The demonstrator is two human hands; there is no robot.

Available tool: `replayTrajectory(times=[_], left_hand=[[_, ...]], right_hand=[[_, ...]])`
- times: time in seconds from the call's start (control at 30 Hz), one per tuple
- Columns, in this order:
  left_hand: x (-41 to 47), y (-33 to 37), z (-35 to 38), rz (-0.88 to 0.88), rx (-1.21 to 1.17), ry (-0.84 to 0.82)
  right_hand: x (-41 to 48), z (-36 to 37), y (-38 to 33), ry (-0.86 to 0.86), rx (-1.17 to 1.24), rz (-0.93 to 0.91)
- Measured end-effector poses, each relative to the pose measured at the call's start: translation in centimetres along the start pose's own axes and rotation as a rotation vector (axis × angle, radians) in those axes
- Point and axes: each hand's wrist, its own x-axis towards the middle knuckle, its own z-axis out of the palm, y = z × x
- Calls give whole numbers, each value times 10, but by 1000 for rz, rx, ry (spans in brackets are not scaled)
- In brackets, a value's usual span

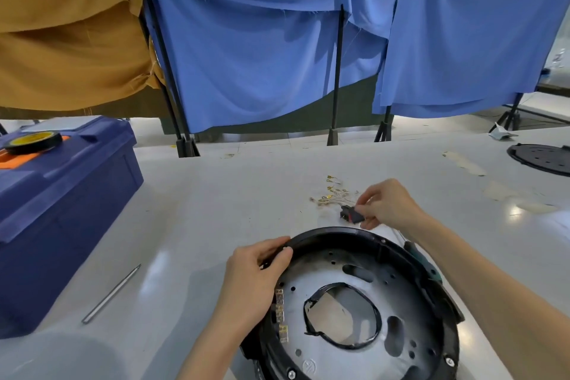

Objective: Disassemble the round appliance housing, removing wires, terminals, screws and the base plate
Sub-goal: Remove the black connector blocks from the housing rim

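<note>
free: table (200, 210) btwn toolbox (61, 210) & housing (339, 233) | obst: rod (111, 293) there, terminals (331, 194) beyond

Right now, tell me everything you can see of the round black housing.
The round housing rests on the table, open side up: a black plastic-looking ring around a grey metal base plate with a central opening, small holes and screws at the near edge. The left hand grips its far-left rim.

Left hand (251, 278) on round housing (364, 311) rim; right hand (389, 203) around black part (350, 213)
</note>
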Motion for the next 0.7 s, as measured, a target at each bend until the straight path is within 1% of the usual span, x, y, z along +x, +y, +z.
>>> replayTrajectory(times=[0.07, 0.13, 0.27, 0.37, 0.43, 0.5, 0.53, 0.57, 0.6, 0.7], left_hand=[[2, -2, -1, -13, -21, -9], [2, -4, -2, -14, -23, -18], [2, -7, -2, -11, -43, -5], [0, -6, -1, -18, -94, -4], [-2, -4, -2, -14, -118, -23], [-3, -3, -6, -20, -127, -26], [-3, -3, -9, -22, -125, -23], [-4, -3, -12, -15, -114, -19], [-5, -3, -16, 1, -93, -10], [-8, -4, -30, 79, 41, 41]], right_hand=[[9, 9, 10, -67, -73, 29], [15, 17, 15, -85, -118, 24], [19, 23, 15, -43, -279, -27], [14, 17, 10, 1, -225, -15], [7, 12, -1, 80, -213, -85], [-6, 11, -19, 164, -222, -231], [-16, 13, -29, 164, -202, -302], [-27, 15, -39, 121, -176, -360], [-40, 18, -47, 35, -155, -404], [-76, 33, -58, -380, -180, -470]])
